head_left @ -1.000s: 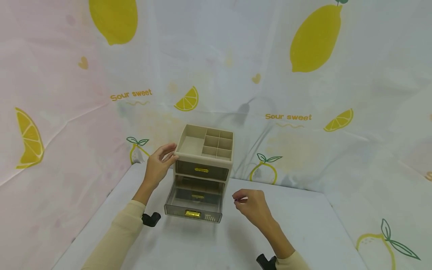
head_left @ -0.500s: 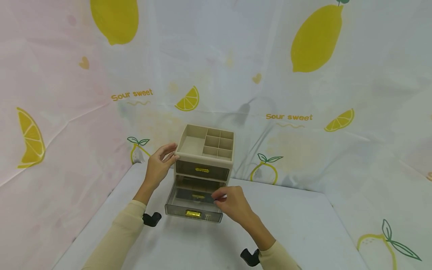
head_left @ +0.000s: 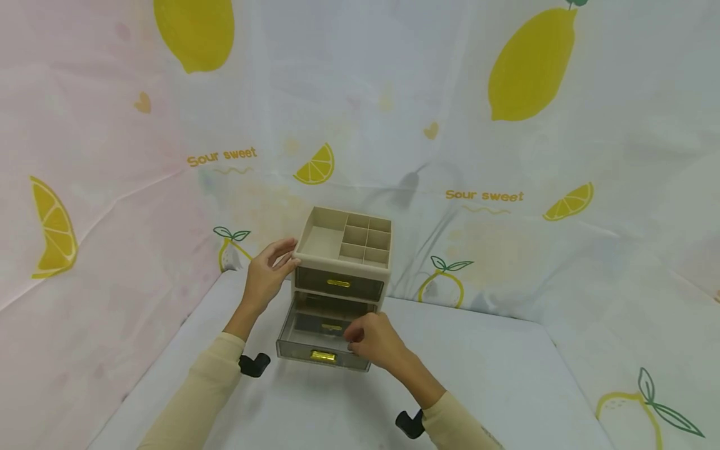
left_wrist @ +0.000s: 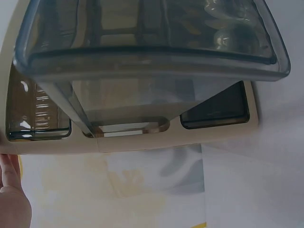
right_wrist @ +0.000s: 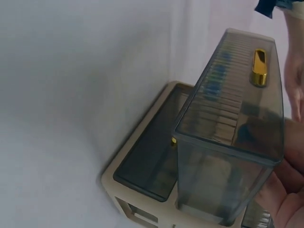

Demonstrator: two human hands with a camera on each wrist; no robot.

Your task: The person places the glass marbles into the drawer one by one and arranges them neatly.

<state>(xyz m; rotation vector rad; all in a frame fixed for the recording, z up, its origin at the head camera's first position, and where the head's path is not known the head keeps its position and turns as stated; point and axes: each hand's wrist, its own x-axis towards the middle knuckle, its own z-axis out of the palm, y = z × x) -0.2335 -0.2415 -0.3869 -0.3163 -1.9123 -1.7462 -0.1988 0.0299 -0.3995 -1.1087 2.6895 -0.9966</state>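
Note:
A beige desktop drawer organiser (head_left: 343, 265) stands on the table, its middle drawer (head_left: 323, 355) of smoky clear plastic with a gold handle pulled out. My left hand (head_left: 265, 275) rests against the organiser's upper left side, thumb by the front corner; its edge shows in the left wrist view. My right hand (head_left: 375, 340) is over the right side of the drawer, fingertips inside and pinched together. Through the drawer front in the right wrist view, a small bluish thing (right_wrist: 244, 133) shows blurred at the fingertips. Its kind cannot be told.
The top tray (head_left: 320, 240) has one large compartment and several small ones. The upper drawer (head_left: 339, 283) is closed. A white table (head_left: 478, 375) lies below, with a lemon-printed cloth (head_left: 371, 125) hanging behind and at the sides.
My right hand has moved left from beside the organiser to above the pulled-out drawer, its fingertips dipping in. My left hand has stayed against the organiser's side.

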